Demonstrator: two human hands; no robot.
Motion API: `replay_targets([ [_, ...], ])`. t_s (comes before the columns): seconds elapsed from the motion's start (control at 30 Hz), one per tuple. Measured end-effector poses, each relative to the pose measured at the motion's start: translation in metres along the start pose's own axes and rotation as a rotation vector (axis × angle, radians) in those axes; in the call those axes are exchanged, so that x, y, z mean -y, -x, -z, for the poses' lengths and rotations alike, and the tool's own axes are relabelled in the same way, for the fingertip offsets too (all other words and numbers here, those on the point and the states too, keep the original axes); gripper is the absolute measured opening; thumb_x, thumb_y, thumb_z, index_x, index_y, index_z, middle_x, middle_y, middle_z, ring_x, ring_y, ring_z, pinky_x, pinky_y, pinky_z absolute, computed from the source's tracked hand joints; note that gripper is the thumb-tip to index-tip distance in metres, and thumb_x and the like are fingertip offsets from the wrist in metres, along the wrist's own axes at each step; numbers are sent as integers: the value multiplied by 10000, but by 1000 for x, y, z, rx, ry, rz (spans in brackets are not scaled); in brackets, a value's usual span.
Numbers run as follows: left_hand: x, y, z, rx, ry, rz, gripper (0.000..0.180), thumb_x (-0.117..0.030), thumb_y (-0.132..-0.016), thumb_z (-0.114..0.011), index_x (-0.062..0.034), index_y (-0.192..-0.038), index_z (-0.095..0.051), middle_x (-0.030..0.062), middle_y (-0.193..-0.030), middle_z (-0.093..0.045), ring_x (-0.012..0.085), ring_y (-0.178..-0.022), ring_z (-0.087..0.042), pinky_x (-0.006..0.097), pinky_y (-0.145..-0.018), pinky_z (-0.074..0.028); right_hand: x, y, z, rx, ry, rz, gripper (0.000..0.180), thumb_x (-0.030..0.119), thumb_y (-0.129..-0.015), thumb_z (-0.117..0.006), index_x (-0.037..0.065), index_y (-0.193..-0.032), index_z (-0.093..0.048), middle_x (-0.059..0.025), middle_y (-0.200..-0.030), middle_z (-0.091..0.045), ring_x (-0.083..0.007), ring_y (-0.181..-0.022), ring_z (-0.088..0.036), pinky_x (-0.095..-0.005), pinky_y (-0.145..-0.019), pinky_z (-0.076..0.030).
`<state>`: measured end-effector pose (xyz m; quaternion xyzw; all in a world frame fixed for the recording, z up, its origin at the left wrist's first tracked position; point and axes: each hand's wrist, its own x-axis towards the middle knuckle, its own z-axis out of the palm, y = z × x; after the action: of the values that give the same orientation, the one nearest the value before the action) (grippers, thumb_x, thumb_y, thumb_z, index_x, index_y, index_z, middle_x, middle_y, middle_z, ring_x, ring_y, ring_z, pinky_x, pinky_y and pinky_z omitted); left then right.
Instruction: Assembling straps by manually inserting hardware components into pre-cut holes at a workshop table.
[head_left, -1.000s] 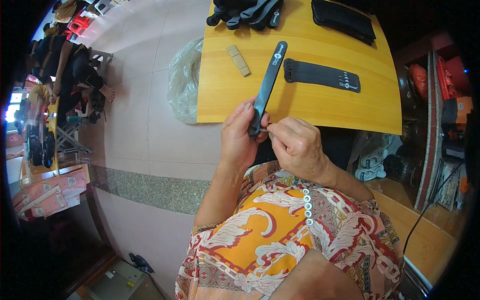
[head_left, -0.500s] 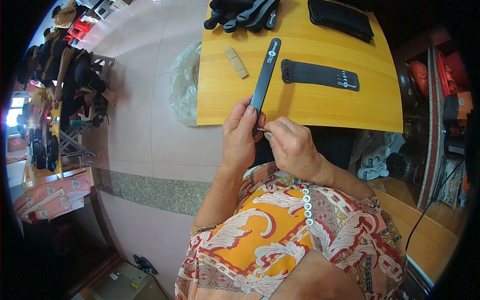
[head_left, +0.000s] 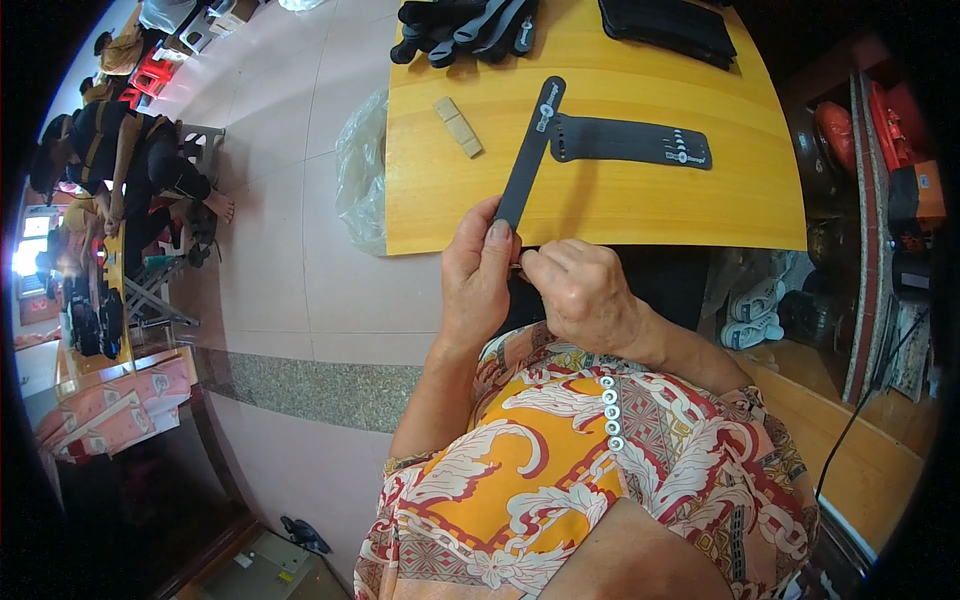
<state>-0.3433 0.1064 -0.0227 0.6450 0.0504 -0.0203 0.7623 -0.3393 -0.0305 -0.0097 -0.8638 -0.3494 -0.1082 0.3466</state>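
My left hand [head_left: 477, 275] is closed round the lower part of a long dark grey strap [head_left: 530, 155] with a rounded tip and a white print, its thumb pressed on the face. The strap points up and away over the near edge of the yellow table [head_left: 600, 215]. At its lower end, my right hand [head_left: 582, 295] is pinched shut close to the left fingers. What it grips is mostly hidden; only a small glint shows there. Beyond, a wider dark strap piece [head_left: 630, 142] with holes at its left end lies flat on the table.
A tan folded strip [head_left: 458, 127] lies left on the table. Black and grey straps [head_left: 465, 35] are heaped at the far left, a black flat bundle [head_left: 668, 32] far right. A clear plastic bag [head_left: 362, 180] hangs by the left edge. People [head_left: 130, 160] sit at another table.
The view has shifted slightly, and the held strap's tip now overlaps the flat piece's left end. A thin shiny bit seen between my right fingers and the strap is now mostly hidden.
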Motion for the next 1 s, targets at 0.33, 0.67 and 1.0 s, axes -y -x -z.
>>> replay_targets([
  [0.33,1,1,-2,-64,-115,-93,286,-134,-932,-435,31,-1162,-470,-23,-691,-450,31,-605,-386,174,-499,-311,-4,1,-8,-26,-206,-83,52,33,-752,-547,-13,-733,-563,-166,-653,-567,-333,-635,-578,-393,-566,-462],
  [0.67,5,4,-3,-131,-334,-214,259,-96,-926,-431,46,-1137,-479,8,-676,-488,66,-595,-447,225,-511,-388,-3,-7,0,159,-617,-335,26,6,-681,-519,-7,-699,-504,-148,-622,-510,-317,-590,-544,-400,-554,-453],
  [1.0,7,4,-2,-103,-30,-91,262,-117,-912,-463,32,-1126,-498,16,-752,-511,61,-659,-458,188,-540,-359,-3,-9,5,207,-681,-435,55,21,-771,-548,-23,-797,-570,-195,-688,-569,-342,-654,-580,-393,-572,-447],
])
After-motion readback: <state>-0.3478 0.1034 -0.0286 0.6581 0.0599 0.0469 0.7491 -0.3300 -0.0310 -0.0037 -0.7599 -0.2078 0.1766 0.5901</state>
